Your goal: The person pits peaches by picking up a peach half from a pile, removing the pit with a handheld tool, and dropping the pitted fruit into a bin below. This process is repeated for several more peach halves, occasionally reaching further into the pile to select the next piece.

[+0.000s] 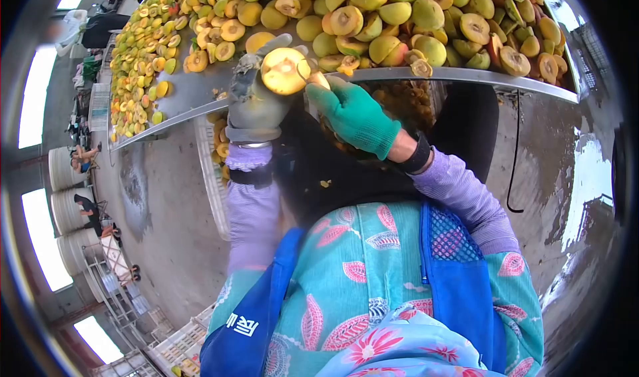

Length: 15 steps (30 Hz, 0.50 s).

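Observation:
My left hand (256, 107), in a grey glove, is closed around a halved yellow peach (279, 74), its cut face turned up. My right hand (359, 116), in a green knitted glove, is closed on a small pitting tool (318, 80) with a pale handle. The tool's thin curved metal end meets the right side of the peach half. Both hands are at the near edge of a metal table (193, 104). Just beyond them lies a heap of halved peaches (393, 17), several with stones showing.
Below the table edge, a crate (212, 171) holds more fruit pieces, and brown scraps (406, 101) lie between my knees. Large pale tubs (66, 207) and other people (90, 207) are at the far left. The concrete floor is wet on the right.

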Available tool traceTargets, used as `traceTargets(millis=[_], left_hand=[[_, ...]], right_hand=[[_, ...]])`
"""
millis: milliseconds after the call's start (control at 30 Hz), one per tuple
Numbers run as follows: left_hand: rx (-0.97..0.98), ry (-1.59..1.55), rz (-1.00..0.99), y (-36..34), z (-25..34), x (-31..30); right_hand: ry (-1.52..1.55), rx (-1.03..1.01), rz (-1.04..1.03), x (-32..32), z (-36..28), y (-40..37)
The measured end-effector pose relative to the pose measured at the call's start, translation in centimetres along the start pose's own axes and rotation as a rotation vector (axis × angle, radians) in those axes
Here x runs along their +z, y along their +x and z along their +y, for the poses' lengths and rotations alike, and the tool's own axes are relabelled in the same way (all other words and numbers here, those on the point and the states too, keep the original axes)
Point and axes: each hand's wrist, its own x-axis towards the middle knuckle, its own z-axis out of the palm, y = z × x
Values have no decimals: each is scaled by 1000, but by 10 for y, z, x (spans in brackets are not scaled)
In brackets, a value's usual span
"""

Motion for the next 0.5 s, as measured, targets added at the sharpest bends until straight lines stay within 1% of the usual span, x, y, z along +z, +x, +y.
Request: traceTargets(millis=[33,100,133,233,333,400,433,467,500], left_hand=[[-29,-113,-3,0,-4,1],[-87,-336,-9,4,-10,3],[-120,-439,32,1,-1,25],[72,86,90,-3,0,39],[23,-103,126,-1,-3,36],[195,304,175,-4,-1,44],[269,441,178,-3,-3,47],[344,577,192,-3,-5,49],[410,647,189,-2,-8,49]], right_hand=[[4,1,-16,-1,1,-2],[-34,94,-55,-4,-7,-7],[-53,138,-76,-6,-11,-9],[-131,55,14,-1,-5,-7],[-104,-8,18,-2,-8,-7],[-24,23,-8,1,-4,-8],[18,40,-18,2,-4,-8],[93,132,-31,3,-6,-10],[170,224,-44,4,-14,-13]])
